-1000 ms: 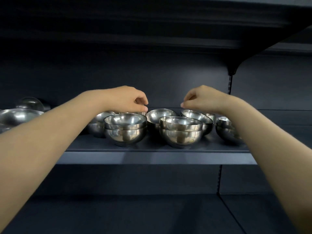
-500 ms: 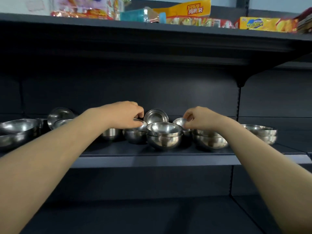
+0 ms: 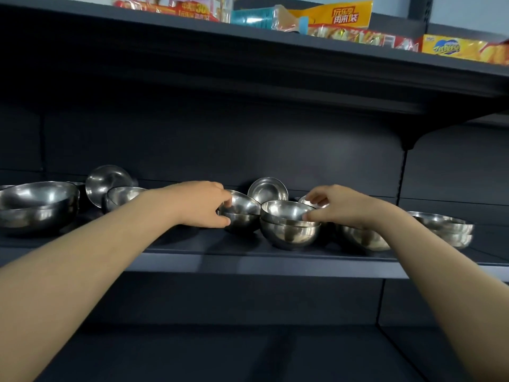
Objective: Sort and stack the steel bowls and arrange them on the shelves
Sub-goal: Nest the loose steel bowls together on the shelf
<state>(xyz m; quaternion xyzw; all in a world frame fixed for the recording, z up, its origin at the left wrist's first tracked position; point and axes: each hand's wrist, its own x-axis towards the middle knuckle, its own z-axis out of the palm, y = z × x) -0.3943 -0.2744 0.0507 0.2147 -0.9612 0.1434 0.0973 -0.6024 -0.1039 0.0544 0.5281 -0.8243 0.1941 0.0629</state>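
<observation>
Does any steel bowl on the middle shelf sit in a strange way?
Yes. Two shiny round steel bowls stand on edge by the dark back panel, not rim up: the left tipped bowl and the middle tipped bowl.

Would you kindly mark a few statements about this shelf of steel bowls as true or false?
1. The left hand grips a tilted bowl lying on another bowl. True.
2. The snack packets share the bowls' shelf. False: they lie on the upper shelf.
3. A bowl on edge leans at the back panel between the hands. True.
4. The large bowl at far left is upside down. False: its opening faces up.
5. The right hand hangs idle. False: it pinches a small bowl behind the centre stack.
</observation>
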